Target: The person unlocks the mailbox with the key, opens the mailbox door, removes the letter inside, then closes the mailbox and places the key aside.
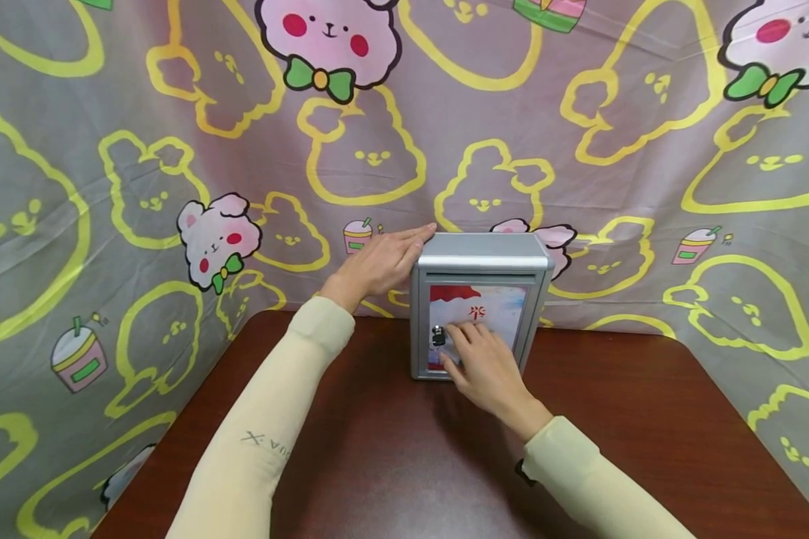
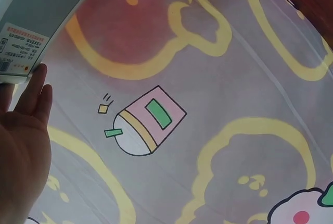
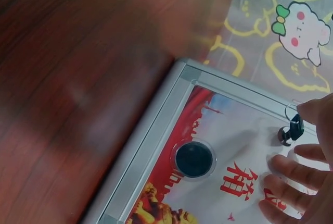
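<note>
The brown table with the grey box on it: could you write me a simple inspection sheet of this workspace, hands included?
Surface: reddish-brown table, shiny, wood-grained.
Job's things: grey box standing on the table, picture on its front; black key with a ring, in the front lock.
Clutter: small dark thing at the right cuff, mostly hidden; cannot tell what.
Grippers: none, bare hands; left hand rests against the box's left side, right hand is at its front, beside the key.
Cables: nothing seen.
Surroundings: cartoon-printed cloth behind and at both sides.
</note>
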Available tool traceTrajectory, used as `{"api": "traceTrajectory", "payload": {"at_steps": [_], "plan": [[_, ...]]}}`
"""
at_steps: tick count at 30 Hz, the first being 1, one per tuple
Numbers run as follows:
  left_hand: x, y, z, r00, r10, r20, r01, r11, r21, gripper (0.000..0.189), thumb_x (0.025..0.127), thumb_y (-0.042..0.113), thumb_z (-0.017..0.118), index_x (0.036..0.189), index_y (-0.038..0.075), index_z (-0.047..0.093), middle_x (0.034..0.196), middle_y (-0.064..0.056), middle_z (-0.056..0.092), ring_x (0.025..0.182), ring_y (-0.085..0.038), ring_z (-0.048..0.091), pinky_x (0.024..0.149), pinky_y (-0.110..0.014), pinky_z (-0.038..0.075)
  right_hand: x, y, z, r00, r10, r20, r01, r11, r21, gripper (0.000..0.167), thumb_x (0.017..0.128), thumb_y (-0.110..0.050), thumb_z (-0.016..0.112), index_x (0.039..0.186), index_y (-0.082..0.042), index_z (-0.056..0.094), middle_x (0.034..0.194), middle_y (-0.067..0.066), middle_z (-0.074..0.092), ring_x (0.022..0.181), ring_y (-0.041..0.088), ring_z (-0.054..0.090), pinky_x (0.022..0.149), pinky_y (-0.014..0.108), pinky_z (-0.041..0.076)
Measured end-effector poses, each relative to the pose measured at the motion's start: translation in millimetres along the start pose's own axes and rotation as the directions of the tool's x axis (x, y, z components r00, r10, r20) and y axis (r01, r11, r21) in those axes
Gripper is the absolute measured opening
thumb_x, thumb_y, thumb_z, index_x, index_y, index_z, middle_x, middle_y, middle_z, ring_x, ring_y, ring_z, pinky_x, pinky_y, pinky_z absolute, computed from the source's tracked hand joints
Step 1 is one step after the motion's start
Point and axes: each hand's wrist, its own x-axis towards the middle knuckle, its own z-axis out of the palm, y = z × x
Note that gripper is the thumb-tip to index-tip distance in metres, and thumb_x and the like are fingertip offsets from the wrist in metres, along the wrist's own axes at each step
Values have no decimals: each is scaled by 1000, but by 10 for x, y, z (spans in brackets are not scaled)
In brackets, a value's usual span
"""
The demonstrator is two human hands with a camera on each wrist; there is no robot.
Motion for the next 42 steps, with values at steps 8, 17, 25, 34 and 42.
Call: {"api": "traceTrajectory", "payload": {"at_steps": [8, 17, 25, 34, 42], "plan": [[7, 7, -1, 1000, -12, -3, 12, 1000, 1, 53, 112, 38, 26, 161, 21, 36, 163, 6, 37, 145, -19, 44, 121, -40, 31, 53, -47, 0, 1000, 9, -9, -9, 999, -38, 45, 93, -38, 73, 123, -4, 68, 112, 12, 69, 100, 32, 64, 86, 49, 55], [-18, 4, 31, 1000, -2, 4, 2, 999, -41, 53, 112, 37, 26, 159, 17, 39, 163, 5, 38, 148, -15, 39, 123, -37, 27, 105, -124, 29, 995, -88, -49, 77, 979, -190, 27, 93, -32, 74, 95, -5, 72, 90, 7, 71, 86, 28, 68, 71, 43, 55], [10, 15, -13, 1000, 8, -22, -9, 998, -60, 53, 112, 39, 27, 159, 16, 41, 162, 5, 40, 148, -13, 38, 123, -34, 27, 186, -150, 49, 994, -92, -57, 75, 965, -249, 25, 93, -29, 73, 85, -5, 69, 83, 8, 71, 80, 27, 68, 69, 42, 56], [-38, 20, 35, 1000, -22, 9, 23, 996, -86, 53, 112, 39, 28, 159, 18, 39, 163, 6, 38, 149, -13, 37, 123, -35, 27, 164, -211, 81, 997, -74, -29, 66, 971, -230, 24, 92, -26, 75, 81, -5, 71, 79, 8, 71, 74, 25, 69, 63, 40, 57], [-28, 39, 18, 1000, -26, 0, 26, 995, -100, 54, 112, 41, 26, 160, 20, 38, 164, 7, 36, 150, -13, 35, 123, -36, 26, 193, -195, 37, 997, -79, -21, 72, 972, -221, 25, 91, -24, 76, 78, -5, 69, 76, 8, 70, 71, 26, 68, 61, 40, 57]]}}
